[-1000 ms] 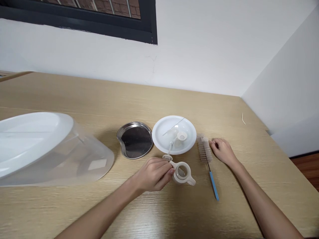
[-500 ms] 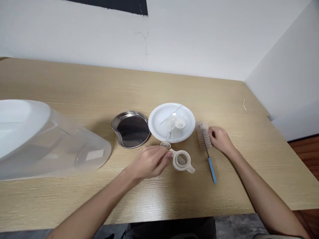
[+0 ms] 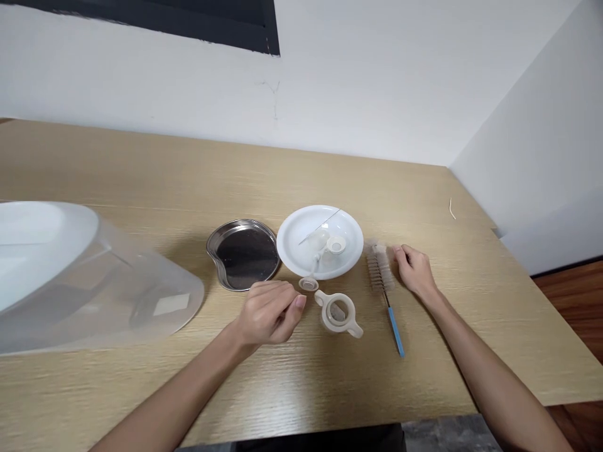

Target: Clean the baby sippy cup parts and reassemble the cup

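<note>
My left hand (image 3: 271, 312) is closed just left of a pale two-handled cup (image 3: 338, 312), apart from its handle, with nothing visible in the fingers. Something small lies inside the cup. My right hand (image 3: 414, 269) rests curled on the table, right of a bristle brush (image 3: 380, 269) with a blue handle; its fingers are closed and seem to hold nothing. Behind the cup, a white plate (image 3: 293, 252) holds a thin rod, a small round white piece (image 3: 336, 244) and a clear piece. A small ringed cap (image 3: 308, 284) sits at the plate's front edge.
A kidney-shaped metal tray (image 3: 249, 254) stands left of the plate. A large translucent container (image 3: 117, 282) lies at the left. One short pale strip (image 3: 451, 208) is near the table's right edge. The wall rises behind the table (image 3: 264, 179).
My left hand has let go of the cup's handle and moved left. My right hand has shifted slightly away from the brush. The view has tilted up a little.
</note>
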`<state>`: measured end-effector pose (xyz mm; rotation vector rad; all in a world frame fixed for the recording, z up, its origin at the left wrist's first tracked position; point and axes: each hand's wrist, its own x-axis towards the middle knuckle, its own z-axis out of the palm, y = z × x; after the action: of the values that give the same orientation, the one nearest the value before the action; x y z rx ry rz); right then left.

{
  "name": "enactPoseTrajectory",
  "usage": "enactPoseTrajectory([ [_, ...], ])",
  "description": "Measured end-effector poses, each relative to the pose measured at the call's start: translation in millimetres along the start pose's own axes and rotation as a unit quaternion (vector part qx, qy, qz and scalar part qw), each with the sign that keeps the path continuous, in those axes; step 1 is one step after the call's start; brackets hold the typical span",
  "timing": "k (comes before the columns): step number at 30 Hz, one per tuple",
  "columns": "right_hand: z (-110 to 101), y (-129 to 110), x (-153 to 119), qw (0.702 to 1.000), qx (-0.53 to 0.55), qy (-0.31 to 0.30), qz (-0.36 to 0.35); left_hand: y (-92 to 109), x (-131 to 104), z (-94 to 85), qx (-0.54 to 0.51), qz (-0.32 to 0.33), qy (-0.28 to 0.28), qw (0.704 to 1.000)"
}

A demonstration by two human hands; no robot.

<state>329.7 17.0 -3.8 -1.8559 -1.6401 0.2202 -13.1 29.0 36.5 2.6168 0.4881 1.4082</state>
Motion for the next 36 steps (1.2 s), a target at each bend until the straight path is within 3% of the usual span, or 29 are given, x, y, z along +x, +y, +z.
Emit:
enactPoseTrajectory([
  [5,-1,-4,-2,0.999,0.037,0.023,0.013,-3,2,-4.8,0.069,-0.067,0.03,0.995],
  [13,-1,-1,-1,0.995,0.06,0.038,0.073,-23,0,-10.4,0.076,-0.05,-0.112,0.99],
  [20,-1,-1,-2,0.994,0.08,0.037,0.065,-26,-1,-11.2,0.062,-0.058,-0.147,0.985],
  [24,-3,-3,-5,0.995,0.072,0.067,0.017,-26,0,-14.8,0.086,-0.087,-0.129,0.984],
  [29,-3,-3,-6,0.995,0.072,0.068,-0.009,-23,5,-22.6,0.078,-0.223,-0.089,0.968],
  [33,-1,-2,-5,0.995,0.078,0.067,0.001,-21,7,-26.2,-0.013,-0.3,0.013,0.954],
  [36,-1,-2,-4,0.995,0.079,0.065,0.003,-21,8,-28.9,-0.054,-0.289,0.097,0.951],
])
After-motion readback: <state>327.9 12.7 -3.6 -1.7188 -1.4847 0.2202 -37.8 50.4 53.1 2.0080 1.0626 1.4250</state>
